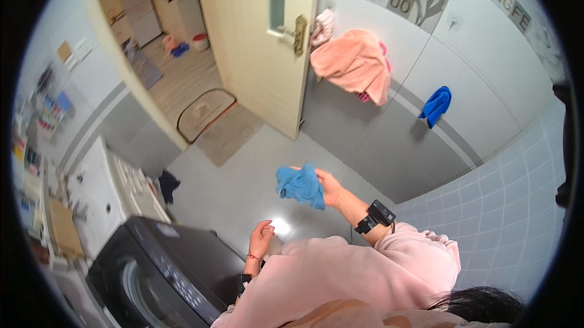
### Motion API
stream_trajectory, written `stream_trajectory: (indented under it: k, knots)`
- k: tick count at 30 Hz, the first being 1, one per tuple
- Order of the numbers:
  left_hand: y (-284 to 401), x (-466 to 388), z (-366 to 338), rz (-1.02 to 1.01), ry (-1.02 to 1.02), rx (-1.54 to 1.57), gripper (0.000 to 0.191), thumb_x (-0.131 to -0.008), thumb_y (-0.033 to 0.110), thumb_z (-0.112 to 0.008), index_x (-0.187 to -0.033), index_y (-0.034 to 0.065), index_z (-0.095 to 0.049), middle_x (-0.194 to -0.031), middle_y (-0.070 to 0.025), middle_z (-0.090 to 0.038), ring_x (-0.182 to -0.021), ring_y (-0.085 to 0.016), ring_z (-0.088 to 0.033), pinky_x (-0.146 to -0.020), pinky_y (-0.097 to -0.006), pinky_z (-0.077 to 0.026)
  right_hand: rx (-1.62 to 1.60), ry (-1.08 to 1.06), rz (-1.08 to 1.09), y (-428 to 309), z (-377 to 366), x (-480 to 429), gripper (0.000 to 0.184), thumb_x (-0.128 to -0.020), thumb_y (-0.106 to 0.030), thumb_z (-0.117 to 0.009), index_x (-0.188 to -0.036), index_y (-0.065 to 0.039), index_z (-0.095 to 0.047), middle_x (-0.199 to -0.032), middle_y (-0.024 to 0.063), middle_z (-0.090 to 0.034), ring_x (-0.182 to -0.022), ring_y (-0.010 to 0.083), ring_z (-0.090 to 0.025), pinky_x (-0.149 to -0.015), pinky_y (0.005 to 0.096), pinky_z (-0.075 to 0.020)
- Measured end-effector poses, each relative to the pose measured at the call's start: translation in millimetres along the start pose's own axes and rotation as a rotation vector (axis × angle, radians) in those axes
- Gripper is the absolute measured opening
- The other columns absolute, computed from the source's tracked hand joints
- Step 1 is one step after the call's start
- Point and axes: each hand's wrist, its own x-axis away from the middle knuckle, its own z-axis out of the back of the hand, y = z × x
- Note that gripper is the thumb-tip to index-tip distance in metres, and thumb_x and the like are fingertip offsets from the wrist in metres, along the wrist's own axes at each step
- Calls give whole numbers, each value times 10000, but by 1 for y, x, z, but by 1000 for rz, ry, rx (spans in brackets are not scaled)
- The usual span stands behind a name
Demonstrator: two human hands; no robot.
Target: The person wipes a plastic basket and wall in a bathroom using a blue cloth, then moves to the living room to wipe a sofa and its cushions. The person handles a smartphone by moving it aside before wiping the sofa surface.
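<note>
Out in front of my body, my right hand (329, 187) grips a crumpled light-blue cloth (299, 185). The cloth drapes over the fingers and hides most of them, and one corner hangs down beside the palm. My left hand (261, 238) is held lower and closer to my body, near the dark top-loading washing machine (196, 236). It holds nothing, and its fingers are loosely curled and a little apart. A gap separates it from the cloth.
A white washbasin (93, 195) stands beyond the machine at left. The door (255, 31) is ajar, with a mat (230, 138) by it. A peach towel (353, 65) and a dark-blue cloth (436, 105) hang on the right wall. A grid-patterned surface (497, 200) lies right.
</note>
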Motion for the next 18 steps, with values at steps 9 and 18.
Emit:
stream_trajectory:
  k: [9,18]
  knots:
    - [45,-179,64,-39,-36,75,268,-947,169,-595,-1176,31,-614,-948,-60,-690,-756,-97,-621,-644,-232,-472,19,221,380,-96,1,-58,515,-1003,-228,-368,-1475,-23,-341,-1470,151,-436,-1312,296,-475,-1076,425,-415]
    - [52,-305,76,-65,-269,-214,287,-932,151,-610,-1181,6,-616,-928,-79,-696,-780,-138,-664,-696,-275,-528,1507,1072,1716,-411,19,-25,514,-980,-180,-449,-1470,-42,-377,-1463,165,-434,-1307,273,-454,-1105,381,-334]
